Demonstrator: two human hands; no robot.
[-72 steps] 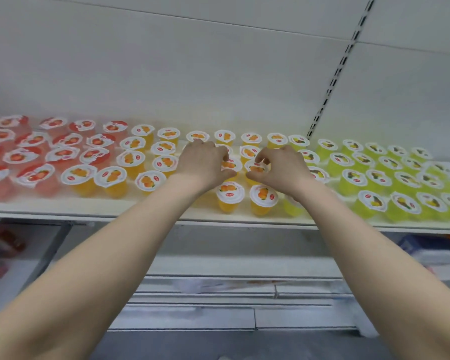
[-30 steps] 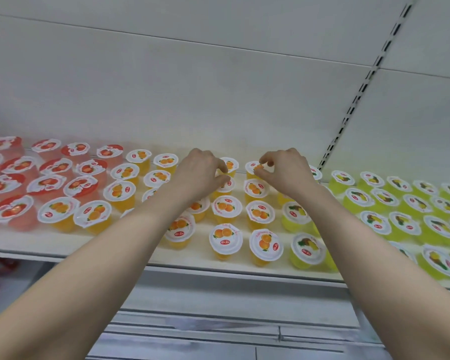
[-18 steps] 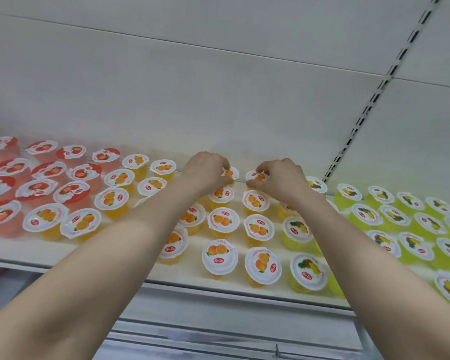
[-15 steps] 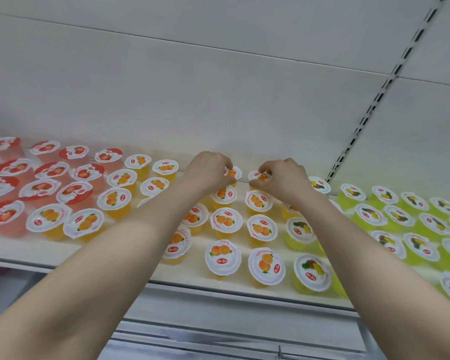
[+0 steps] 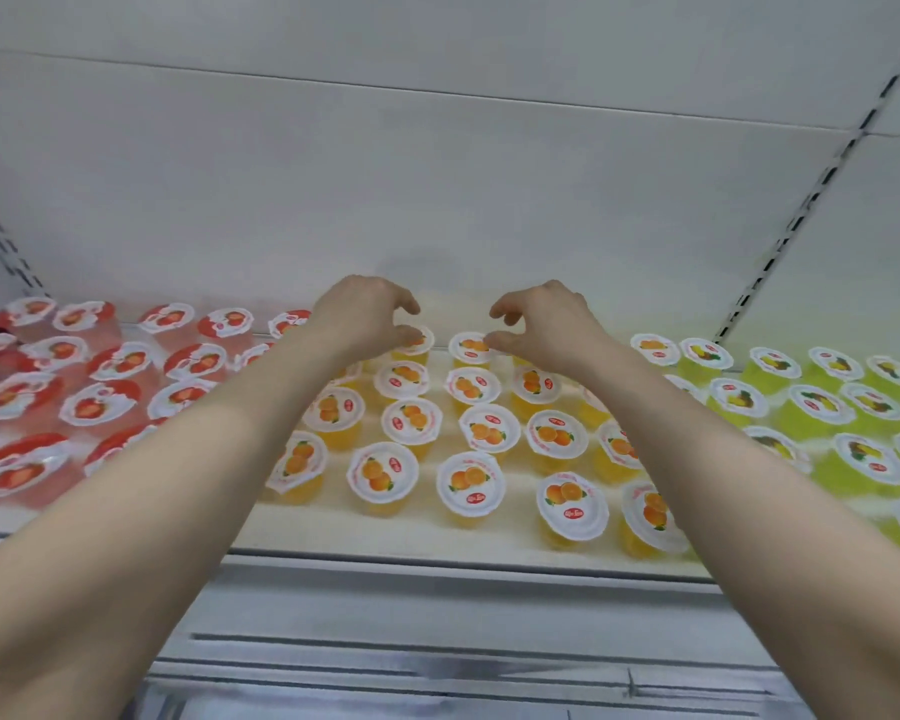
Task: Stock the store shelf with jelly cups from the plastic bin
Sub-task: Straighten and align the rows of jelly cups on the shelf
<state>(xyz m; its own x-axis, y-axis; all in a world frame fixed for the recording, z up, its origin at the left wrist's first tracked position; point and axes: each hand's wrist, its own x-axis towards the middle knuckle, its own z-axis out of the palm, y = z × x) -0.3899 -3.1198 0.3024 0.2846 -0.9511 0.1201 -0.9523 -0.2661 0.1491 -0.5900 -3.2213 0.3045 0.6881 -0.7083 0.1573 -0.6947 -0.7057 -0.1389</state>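
A white store shelf (image 5: 437, 543) carries rows of jelly cups: red ones (image 5: 100, 402) at the left, orange ones (image 5: 411, 420) in the middle, green ones (image 5: 822, 402) at the right. Both my arms reach over the orange rows to the back. My left hand (image 5: 365, 314) hovers with fingers spread just above a back-row orange cup (image 5: 415, 344). My right hand (image 5: 546, 319) is likewise spread, its thumb touching the lid of the neighbouring back-row orange cup (image 5: 470, 348). Neither hand holds a cup. The plastic bin is out of view.
The white back wall (image 5: 437, 189) rises right behind the last row. A slotted upright (image 5: 801, 210) runs up at the right. Below the shelf's front edge lies a lower shelf rail (image 5: 437, 657). A bare strip of shelf runs along the front.
Both hands were pinched on the back-row orange cups; now their fingers have spread and lifted off them. The view has shifted so the cups sit more to the right.
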